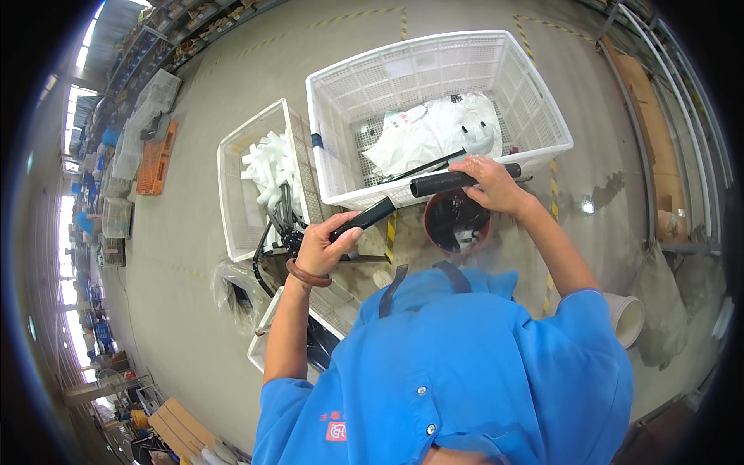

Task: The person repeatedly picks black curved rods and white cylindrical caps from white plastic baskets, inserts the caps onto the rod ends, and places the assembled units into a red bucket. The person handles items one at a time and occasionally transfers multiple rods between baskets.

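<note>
Nearest the camera is the person's blue work shirt (457, 372), the two bare forearms rising out of it toward the middle of the scene. The left hand (322, 248) has its grip clamped around the black foam sleeve (364, 218) on one end of a bent black metal handlebar, with a brown bangle (308, 277) on the wrist. The right hand (492, 184) is closed over a second black foam sleeve (446, 183) on the other end, just above a red-brown bucket (457, 223) on the floor. Judging by this, the sleeve is being pushed onto the tube; seating it fully calls for a firm, straight push while the left hand braces. Far of the hands stands a large white crate (535, 101) holding white bags; to the left, a smaller white crate (232, 194) holds white parts.
</note>
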Action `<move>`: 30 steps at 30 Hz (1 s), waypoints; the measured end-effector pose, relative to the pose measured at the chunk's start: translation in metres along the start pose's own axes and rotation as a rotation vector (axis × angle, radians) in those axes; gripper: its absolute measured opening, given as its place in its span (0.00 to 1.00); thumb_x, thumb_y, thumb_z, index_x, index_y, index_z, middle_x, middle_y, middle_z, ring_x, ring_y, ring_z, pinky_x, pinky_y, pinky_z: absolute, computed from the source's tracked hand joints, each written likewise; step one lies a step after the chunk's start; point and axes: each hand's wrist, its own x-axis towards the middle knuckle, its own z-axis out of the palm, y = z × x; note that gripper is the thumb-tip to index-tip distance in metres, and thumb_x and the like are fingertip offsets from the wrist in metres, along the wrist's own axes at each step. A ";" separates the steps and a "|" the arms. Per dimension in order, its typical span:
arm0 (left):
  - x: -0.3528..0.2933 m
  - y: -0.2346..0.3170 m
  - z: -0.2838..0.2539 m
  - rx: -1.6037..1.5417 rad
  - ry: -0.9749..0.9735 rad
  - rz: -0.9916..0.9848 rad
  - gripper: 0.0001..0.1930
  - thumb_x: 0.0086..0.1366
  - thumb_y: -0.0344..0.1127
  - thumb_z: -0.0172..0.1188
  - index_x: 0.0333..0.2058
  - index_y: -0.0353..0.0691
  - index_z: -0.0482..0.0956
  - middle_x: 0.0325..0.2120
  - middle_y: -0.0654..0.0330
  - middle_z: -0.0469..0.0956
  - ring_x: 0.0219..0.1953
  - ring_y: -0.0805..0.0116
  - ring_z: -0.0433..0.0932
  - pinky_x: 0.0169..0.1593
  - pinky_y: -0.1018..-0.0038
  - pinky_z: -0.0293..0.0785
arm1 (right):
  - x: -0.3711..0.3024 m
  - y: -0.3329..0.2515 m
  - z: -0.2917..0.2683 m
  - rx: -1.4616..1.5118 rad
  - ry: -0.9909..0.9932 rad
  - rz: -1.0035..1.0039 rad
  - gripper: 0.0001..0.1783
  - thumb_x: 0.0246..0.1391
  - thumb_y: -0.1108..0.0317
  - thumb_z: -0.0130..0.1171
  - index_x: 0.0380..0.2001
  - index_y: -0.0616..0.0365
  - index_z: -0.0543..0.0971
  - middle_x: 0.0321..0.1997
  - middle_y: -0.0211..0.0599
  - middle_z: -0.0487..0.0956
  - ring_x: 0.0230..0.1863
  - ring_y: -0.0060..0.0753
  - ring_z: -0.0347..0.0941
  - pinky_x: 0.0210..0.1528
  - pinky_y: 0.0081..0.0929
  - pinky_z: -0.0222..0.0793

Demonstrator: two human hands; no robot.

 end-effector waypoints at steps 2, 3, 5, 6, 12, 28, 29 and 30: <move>-0.004 -0.001 -0.001 0.016 0.001 0.004 0.17 0.64 0.37 0.63 0.49 0.35 0.80 0.26 0.62 0.80 0.25 0.79 0.75 0.32 0.79 0.72 | 0.001 0.001 0.004 0.014 -0.020 -0.014 0.26 0.42 0.75 0.61 0.50 0.52 0.74 0.45 0.41 0.77 0.49 0.49 0.73 0.51 0.40 0.69; -0.006 -0.002 -0.001 0.016 0.009 0.010 0.17 0.64 0.37 0.63 0.49 0.35 0.80 0.26 0.63 0.80 0.24 0.79 0.75 0.32 0.80 0.72 | 0.001 0.001 0.006 0.022 -0.021 -0.006 0.26 0.42 0.75 0.61 0.50 0.52 0.74 0.45 0.41 0.77 0.48 0.49 0.73 0.51 0.40 0.69; -0.010 -0.004 -0.002 0.039 0.030 0.031 0.17 0.64 0.37 0.64 0.49 0.35 0.80 0.25 0.63 0.80 0.24 0.79 0.74 0.32 0.80 0.72 | 0.003 0.001 0.011 0.042 -0.018 -0.010 0.27 0.42 0.75 0.61 0.50 0.52 0.74 0.44 0.41 0.77 0.48 0.49 0.73 0.50 0.40 0.70; -0.011 -0.004 -0.003 0.010 0.033 0.017 0.17 0.64 0.37 0.64 0.49 0.35 0.80 0.25 0.64 0.79 0.24 0.79 0.74 0.31 0.80 0.71 | 0.005 0.001 0.014 0.054 -0.026 0.001 0.27 0.42 0.75 0.61 0.50 0.52 0.74 0.44 0.41 0.77 0.48 0.49 0.73 0.50 0.40 0.70; -0.016 -0.010 -0.005 0.024 0.024 -0.002 0.17 0.64 0.38 0.64 0.49 0.36 0.80 0.23 0.65 0.78 0.23 0.80 0.72 0.30 0.80 0.70 | 0.013 -0.005 0.021 0.101 -0.029 -0.035 0.26 0.42 0.75 0.61 0.49 0.52 0.75 0.42 0.41 0.76 0.45 0.49 0.73 0.47 0.40 0.71; -0.010 0.014 0.031 0.133 -0.004 0.058 0.16 0.63 0.42 0.65 0.44 0.37 0.80 0.23 0.55 0.81 0.23 0.63 0.81 0.29 0.71 0.74 | 0.040 -0.046 -0.006 0.418 -0.344 -0.263 0.28 0.57 0.55 0.62 0.59 0.51 0.72 0.36 0.37 0.79 0.29 0.41 0.77 0.32 0.34 0.72; -0.011 0.016 0.034 0.153 -0.010 0.108 0.16 0.63 0.42 0.65 0.44 0.38 0.80 0.22 0.55 0.81 0.23 0.62 0.81 0.29 0.71 0.74 | 0.044 -0.046 -0.015 0.534 -0.498 -0.227 0.26 0.59 0.55 0.61 0.58 0.53 0.73 0.33 0.36 0.79 0.26 0.36 0.75 0.29 0.32 0.70; -0.013 0.018 0.036 0.171 -0.018 0.158 0.15 0.63 0.42 0.65 0.43 0.38 0.81 0.22 0.55 0.81 0.23 0.62 0.81 0.29 0.71 0.75 | 0.047 -0.048 -0.022 0.649 -0.714 -0.032 0.25 0.61 0.56 0.59 0.57 0.56 0.73 0.30 0.35 0.78 0.23 0.32 0.74 0.27 0.30 0.69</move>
